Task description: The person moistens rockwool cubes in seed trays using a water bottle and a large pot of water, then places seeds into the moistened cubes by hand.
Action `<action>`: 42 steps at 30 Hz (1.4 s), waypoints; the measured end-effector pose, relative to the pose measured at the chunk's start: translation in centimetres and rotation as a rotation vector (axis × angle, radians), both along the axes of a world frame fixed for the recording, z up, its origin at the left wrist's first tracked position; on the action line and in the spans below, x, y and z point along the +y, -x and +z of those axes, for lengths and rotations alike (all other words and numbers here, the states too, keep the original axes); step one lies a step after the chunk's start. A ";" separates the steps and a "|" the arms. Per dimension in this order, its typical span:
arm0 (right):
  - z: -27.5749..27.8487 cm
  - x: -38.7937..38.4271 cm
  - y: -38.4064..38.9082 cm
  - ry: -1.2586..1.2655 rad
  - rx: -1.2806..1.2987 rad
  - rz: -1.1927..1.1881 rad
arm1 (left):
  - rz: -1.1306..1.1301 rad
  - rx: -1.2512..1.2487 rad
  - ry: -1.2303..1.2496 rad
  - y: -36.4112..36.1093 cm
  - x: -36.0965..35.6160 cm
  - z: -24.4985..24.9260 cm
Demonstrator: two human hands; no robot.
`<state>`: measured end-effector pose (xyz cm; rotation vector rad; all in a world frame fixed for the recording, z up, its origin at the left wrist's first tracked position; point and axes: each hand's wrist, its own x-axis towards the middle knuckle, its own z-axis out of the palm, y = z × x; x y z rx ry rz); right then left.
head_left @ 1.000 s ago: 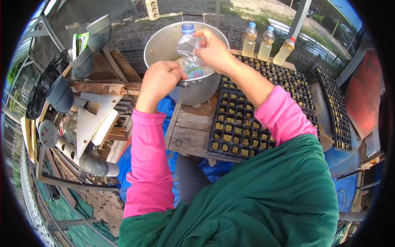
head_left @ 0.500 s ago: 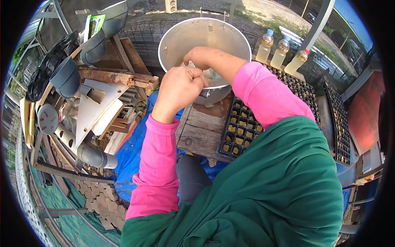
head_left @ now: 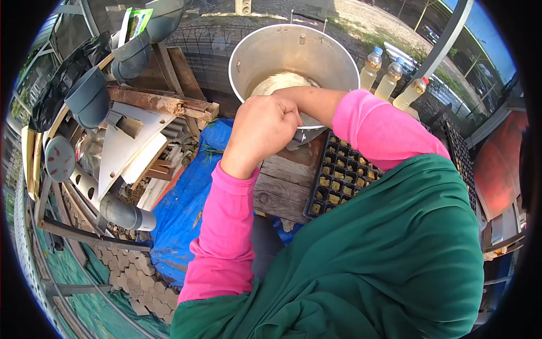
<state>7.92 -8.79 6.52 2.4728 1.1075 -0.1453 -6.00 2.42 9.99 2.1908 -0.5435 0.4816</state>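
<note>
My left hand [head_left: 262, 133], upper centre of the frame, is clenched in a fist at the near rim of the metal pot [head_left: 316, 51] on the wooden tabletop [head_left: 279, 189]. My right hand is hidden behind it, so I cannot tell its fingers' state. The work at the pot seems unfinished.
</note>
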 end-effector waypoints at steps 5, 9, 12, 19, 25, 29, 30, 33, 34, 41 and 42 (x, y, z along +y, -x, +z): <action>-0.6 0.3 0.9 0.033 -0.097 -0.001 | -0.021 -0.077 0.005 0.6 -0.1 -0.9; -0.9 0.1 1.0 0.060 -0.167 -0.003 | -0.028 -0.143 -0.021 1.2 -0.4 -1.1; -0.4 -0.1 0.7 0.286 -0.481 0.201 | -0.019 -0.169 -0.024 1.1 -0.7 -1.4; 1.1 0.7 0.9 0.317 -0.275 -0.203 | -0.009 -0.204 0.035 0.9 -0.8 -1.4; 2.1 0.5 0.5 -0.029 -0.106 -0.239 | 0.022 -0.146 -0.030 0.6 -0.5 -1.1; 1.9 0.2 0.3 -0.013 0.008 -0.250 | 0.008 -0.166 -0.021 0.7 -0.5 -1.1; 2.0 0.1 0.2 -0.015 0.007 -0.250 | 0.001 -0.166 -0.019 0.9 -0.4 -1.1; 2.6 0.2 0.3 -0.441 0.062 -0.190 | -0.004 -0.169 -0.030 0.9 -0.4 -1.1; 3.2 0.4 0.8 -0.541 0.048 -0.231 | -0.005 -0.173 -0.043 0.8 -0.4 -1.1; 1.9 -1.0 -1.3 -0.781 0.150 -0.170 | -0.014 -0.220 -0.045 0.7 -0.8 -1.2; 1.6 -1.1 -1.6 -0.782 0.149 -0.173 | -0.013 -0.213 -0.050 0.9 -0.8 -1.2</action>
